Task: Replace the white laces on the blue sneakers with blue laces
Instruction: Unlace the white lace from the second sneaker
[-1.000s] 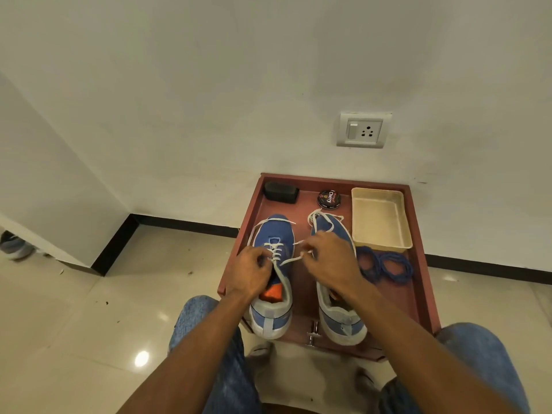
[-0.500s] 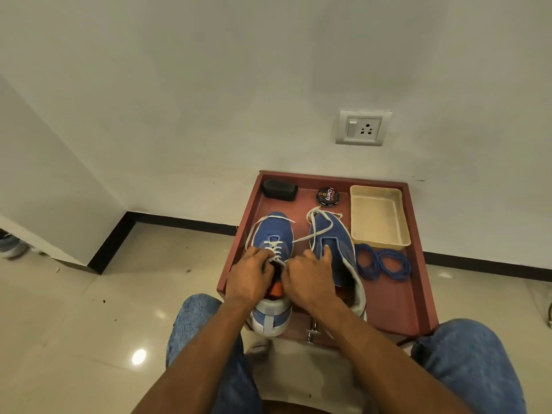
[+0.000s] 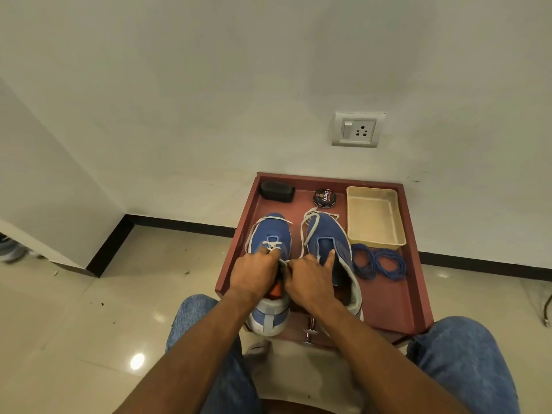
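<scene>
**Both hands at the left sneaker's laces**

Red-brown tray (image 3: 385, 297) against a white wall holds it all. Left hand (image 3: 254, 274) and right hand (image 3: 309, 279) meet over the left sneaker (image 3: 270, 234), fingers curled, pinching its white lace (image 3: 273, 245). Both sneakers lie lengthwise, toes toward the wall, heels near; the right sneaker (image 3: 327, 234) is just beside. Blue laces (image 3: 379, 261) lie coiled right of it, near a cream basket (image 3: 373, 216).

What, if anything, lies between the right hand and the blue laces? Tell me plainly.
The right sneaker does: it stands between the right hand and the coiled blue laces, which lie on the tray beside that shoe's outer side. Reaching over it looks easy.
</scene>
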